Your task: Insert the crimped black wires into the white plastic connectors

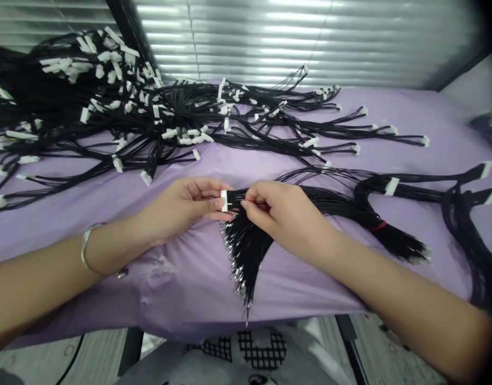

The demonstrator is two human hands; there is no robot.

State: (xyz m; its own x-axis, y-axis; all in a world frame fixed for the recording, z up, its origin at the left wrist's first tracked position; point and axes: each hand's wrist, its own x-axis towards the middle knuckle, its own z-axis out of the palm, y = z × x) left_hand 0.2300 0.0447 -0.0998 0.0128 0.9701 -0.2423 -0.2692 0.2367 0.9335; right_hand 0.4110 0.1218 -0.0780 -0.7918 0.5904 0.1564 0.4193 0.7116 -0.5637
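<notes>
My left hand [198,200] pinches a small white connector [224,201] between thumb and fingers. Several thin black wires run from the connector's right side toward my right hand [270,206]. The thumb and index finger of that hand are pressed together on a black wire close to the connector; its tip is hidden. Below and between the hands, a fanned bundle of black wires [250,251] with shiny metal terminals at the ends lies on the purple cloth. The bundle continues to the right behind my right hand.
A large heap of black cables with white connectors [109,96] fills the back left of the purple-covered table [182,289]. At right lie a bundle bound with a red tie [378,226] and thicker cables [464,230]. Window blinds [270,43] stand behind.
</notes>
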